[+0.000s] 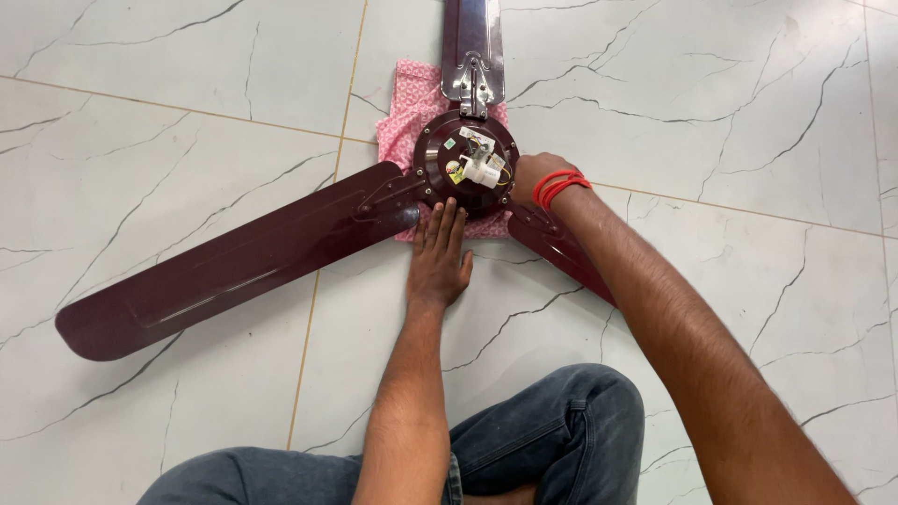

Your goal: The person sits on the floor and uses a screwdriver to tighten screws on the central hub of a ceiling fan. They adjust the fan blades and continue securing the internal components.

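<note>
On the floor [730, 122]: glossy white marble-look tiles with dark veining and thin tan grout lines. No walls or furniture visible, only floor.

Maroon ceiling fan lies flat on it, motor housing [465, 161] round, top centre of view, sitting on a pink patterned cloth [404, 110]. White capacitor block [483, 169] and a few wires on the housing's face. Three blades: long left blade [224, 273] runs down-left, fully visible; top blade [472, 33] runs out of view upward, shiny bracket at its root; right blade [561, 252] mostly hidden under the right forearm.

Person sits cross-legged, jeans-clad knees [552, 421] at bottom edge, well clear of the fan.

Left hand [440, 257]: open, palm down, fingers straight and together. Fingertips touch the near edge of the housing and the cloth, just beside the left blade's root bracket. Holds nothing.

Right hand [533, 178]: against the right side of the housing, red threads [559, 187] around the wrist. Only the back of the hand shows; fingers are hidden behind it, so can't tell if it's gripping or just resting there.
</note>
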